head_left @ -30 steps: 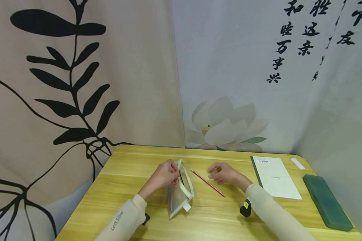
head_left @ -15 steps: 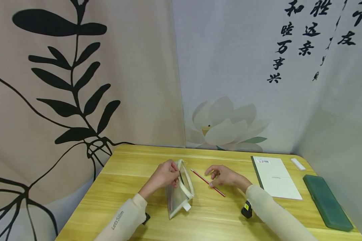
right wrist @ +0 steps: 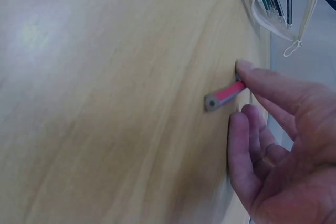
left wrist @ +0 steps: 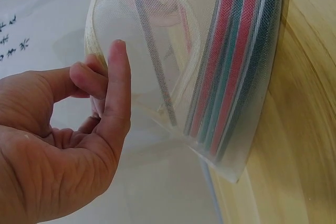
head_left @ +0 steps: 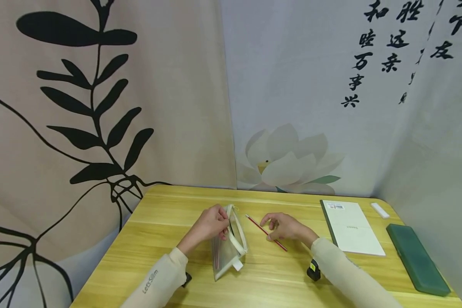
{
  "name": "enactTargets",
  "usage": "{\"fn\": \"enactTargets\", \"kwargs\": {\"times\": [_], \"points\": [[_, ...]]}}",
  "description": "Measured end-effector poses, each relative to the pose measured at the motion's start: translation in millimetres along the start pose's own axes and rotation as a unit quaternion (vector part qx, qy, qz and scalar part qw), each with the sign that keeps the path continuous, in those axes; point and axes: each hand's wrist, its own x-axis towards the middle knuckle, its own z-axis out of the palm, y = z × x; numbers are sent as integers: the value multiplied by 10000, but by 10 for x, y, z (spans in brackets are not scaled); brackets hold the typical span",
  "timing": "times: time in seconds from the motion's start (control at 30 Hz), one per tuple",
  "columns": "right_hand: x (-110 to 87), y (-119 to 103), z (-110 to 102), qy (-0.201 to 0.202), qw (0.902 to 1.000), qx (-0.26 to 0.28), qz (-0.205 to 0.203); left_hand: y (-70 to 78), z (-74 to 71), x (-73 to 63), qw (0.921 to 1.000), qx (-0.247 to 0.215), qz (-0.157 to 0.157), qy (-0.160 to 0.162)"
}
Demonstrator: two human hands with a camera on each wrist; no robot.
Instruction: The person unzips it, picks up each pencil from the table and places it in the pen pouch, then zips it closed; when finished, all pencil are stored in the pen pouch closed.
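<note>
My left hand (head_left: 211, 222) pinches the rim of a see-through mesh pencil pouch (head_left: 225, 252), which stands tilted with its mouth open. Several red and dark green striped pencils (left wrist: 223, 72) show through its mesh in the left wrist view, and a dark one (left wrist: 152, 51) slants apart from them. On the table right of the pouch lies a red striped pencil (head_left: 259, 226). My right hand (head_left: 286, 226) has its thumb and fingers curled about this pencil. The pencil's grey end (right wrist: 211, 103) sticks out past the thumb in the right wrist view; part of its shaft is hidden.
A pale notebook (head_left: 354, 229) with a dark spine lies right of my right hand. Beyond it are a small white block (head_left: 380, 210) and a long green case (head_left: 417, 259) near the right edge of the wooden table (head_left: 150, 231). Curtains hang behind.
My right hand has moved down and left onto the red pencil, its fingers closing about it. The pencil's far end has shifted slightly. My left hand and the pouch stay put.
</note>
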Motion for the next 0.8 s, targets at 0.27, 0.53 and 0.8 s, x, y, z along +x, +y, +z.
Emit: {"fn": "enactTargets", "kwargs": {"times": [0.27, 0.53, 0.8], "points": [[-25, 8, 11, 160, 9998, -127, -18, -21, 2, -18, 10000, 51, -15, -1], [-51, 3, 27, 427, 9989, -204, 61, -42, 7, -13, 10000, 28, 5, -40], [-40, -95, 60, 703, 9963, -305, 399, -32, -9, -15, 10000, 61, 10, -30]]}}
